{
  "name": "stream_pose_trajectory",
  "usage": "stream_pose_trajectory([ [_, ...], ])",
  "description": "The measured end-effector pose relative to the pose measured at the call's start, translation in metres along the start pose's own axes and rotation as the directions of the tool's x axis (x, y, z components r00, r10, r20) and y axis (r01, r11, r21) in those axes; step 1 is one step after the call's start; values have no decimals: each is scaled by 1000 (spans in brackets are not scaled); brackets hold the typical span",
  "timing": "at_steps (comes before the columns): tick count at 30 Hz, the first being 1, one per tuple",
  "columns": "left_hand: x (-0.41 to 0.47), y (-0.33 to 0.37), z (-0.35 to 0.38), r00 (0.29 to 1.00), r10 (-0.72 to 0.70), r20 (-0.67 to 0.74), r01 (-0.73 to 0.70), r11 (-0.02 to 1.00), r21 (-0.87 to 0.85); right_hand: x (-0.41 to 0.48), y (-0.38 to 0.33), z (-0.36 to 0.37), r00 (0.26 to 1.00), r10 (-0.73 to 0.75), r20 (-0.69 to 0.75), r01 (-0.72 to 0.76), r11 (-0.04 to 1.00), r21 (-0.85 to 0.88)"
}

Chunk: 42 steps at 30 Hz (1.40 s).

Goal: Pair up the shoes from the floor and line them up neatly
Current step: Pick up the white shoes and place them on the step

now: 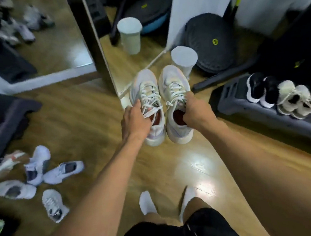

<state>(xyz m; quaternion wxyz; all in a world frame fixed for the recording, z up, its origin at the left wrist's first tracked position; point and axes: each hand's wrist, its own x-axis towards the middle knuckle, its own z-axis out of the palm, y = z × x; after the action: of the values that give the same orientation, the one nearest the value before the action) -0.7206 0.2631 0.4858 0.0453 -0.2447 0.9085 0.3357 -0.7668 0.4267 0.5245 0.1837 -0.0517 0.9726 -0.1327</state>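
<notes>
To the right of the hands, a low grey step platform (244, 107) carries two pairs set side by side: a black-and-white pair (261, 88) nearer the hands and a cream pair (293, 99) just beyond it, the two pairs touching. Ahead of the hands stands a white cylindrical bin (184, 62); its top is closed, so what is inside cannot be told. The left hand (135, 119) has its fingers curled round the collar and laces of the left pale sneaker (144, 86). The right hand (197, 112) grips the right pale sneaker (173, 80), fingers hooked into the red-lined opening and thumb on the outside. Both sneakers sit side by side, almost touching, toes pointing away from the person, and seem held clear of the wooden floor (94, 123). Well to the left of the hands and nearer the person, several loose white sneakers (37, 165) lie scattered at odd angles.
</notes>
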Motion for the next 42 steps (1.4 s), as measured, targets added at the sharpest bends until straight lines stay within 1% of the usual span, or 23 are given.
stream_pose_trajectory([
  [4,-23,89,34,986,139,96,-144,989,43,-25,84,-43,980,185,-69,-175,976,131],
  [6,-35,130,57,966,216,140,-226,972,62,-38,130,-59,962,267,-66,-247,945,214],
  [9,-61,192,102,923,330,199,-351,933,84,-57,208,-83,929,361,-74,-329,903,277],
  [14,-112,288,187,873,396,286,-429,902,59,-92,333,-107,861,497,-102,-438,829,348],
  [20,-151,374,269,779,498,381,-549,836,28,-119,450,-130,787,609,-99,-520,741,425],
  [22,-156,399,295,755,517,403,-575,818,27,-119,482,-134,763,639,-98,-544,717,437],
  [25,-160,436,338,735,528,425,-614,785,86,-111,529,-140,736,672,-83,-576,685,445],
  [28,-155,475,383,700,540,467,-656,746,120,-91,579,-146,710,701,-68,-613,662,431],
  [31,-140,516,428,662,546,513,-679,727,101,-67,629,-156,677,733,-73,-646,638,419],
  [35,-123,573,476,625,560,543,-697,714,65,-39,690,-172,630,776,-22,-679,564,470],
  [37,-117,603,501,605,564,562,-708,704,56,-26,722,-177,619,786,-3,-688,544,480],
  [42,-107,663,572,569,545,616,-753,646,125,5,801,-188,613,789,45,-693,509,510],
])
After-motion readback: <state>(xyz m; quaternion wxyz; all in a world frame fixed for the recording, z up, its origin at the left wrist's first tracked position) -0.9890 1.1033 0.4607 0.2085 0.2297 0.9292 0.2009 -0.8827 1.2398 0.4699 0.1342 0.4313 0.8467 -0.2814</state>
